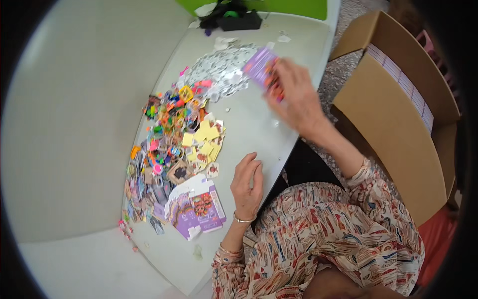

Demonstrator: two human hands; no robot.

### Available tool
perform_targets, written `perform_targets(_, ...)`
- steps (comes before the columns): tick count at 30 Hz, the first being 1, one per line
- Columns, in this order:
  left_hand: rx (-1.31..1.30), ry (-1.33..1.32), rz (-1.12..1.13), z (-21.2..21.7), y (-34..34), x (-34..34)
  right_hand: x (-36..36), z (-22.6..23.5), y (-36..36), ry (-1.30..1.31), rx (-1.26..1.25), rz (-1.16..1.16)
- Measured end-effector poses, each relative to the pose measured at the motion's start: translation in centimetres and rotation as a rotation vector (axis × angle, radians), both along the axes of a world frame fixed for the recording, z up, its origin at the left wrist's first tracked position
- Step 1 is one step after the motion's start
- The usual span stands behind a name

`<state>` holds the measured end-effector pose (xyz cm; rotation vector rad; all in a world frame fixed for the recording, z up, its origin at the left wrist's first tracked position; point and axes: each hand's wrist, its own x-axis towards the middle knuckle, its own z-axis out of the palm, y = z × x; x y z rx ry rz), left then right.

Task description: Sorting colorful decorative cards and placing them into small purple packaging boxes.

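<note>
My right hand (298,97) is closed round a small purple printed carton (263,67), holding it tilted over the table's right part. The hand is slightly blurred and covers the carton's lower end. Beside the table's near edge, my left hand (247,182) rests with fingers apart and slightly bent, holding nothing. Flattened purple cartons (199,212), fanned over one another, lie to its left. Yellow cards (204,137), some with small pictures, are heaped farther from it. Just past the carton in my right hand spreads a pile of small silvery packets (219,67).
A heap of small colourful trinkets (174,117) covers the table's left side. Black objects (234,17) stand at the far edge by a green panel (294,7). On my right is an open cardboard box (393,119) with rows of packed cartons (401,82) inside.
</note>
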<state>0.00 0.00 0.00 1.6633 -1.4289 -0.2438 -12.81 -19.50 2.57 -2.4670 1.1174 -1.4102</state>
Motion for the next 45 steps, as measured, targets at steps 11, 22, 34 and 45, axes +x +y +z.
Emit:
perform_targets(11, 0.029, -0.171, 0.145, 2.4, 6.2, 3.6, -0.4, -2.4, -4.0, 0.406, 0.130, -0.062)
perform_targets(22, 0.489, -0.664, 0.327, 1.8, 14.8, 10.8, 1.5, -3.0, 7.9, 0.243, 0.111, 0.436)
perform_targets(34, 0.356, -0.467, 0.677, -1.8, 14.2, 9.0, 3.9, -4.0, 14.9, 0.285, 0.332, 0.828)
perform_targets(45, 0.059, -0.320, 0.808, -0.7, 13.7, 8.6, 10.7, -5.1, 19.6, 0.180, 1.067, 1.104)
